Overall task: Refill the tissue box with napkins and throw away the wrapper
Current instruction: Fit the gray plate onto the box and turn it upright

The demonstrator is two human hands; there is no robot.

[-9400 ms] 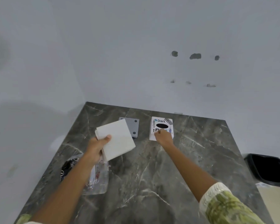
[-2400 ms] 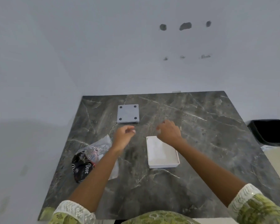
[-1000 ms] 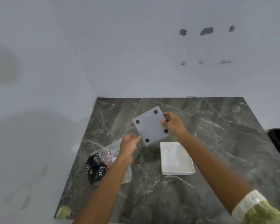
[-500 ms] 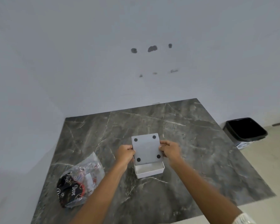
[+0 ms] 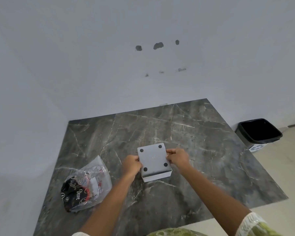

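On the dark marble worktop (image 5: 203, 150), my left hand (image 5: 132, 165) and right hand (image 5: 177, 159) have their fingers pinching the grey square base panel (image 5: 153, 158) over the white tissue box (image 5: 157, 177); uneven pressure could seat it crooked.

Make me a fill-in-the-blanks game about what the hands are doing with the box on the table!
1. Both hands, the left hand and the right hand, hold a grey panel with ____ black dots.
2. The panel sits over the white ____.
3. The crinkly wrapper lies on the ____.
4. The bin stands on the floor, with a ____ liner.

Missing words: four; box; table; black
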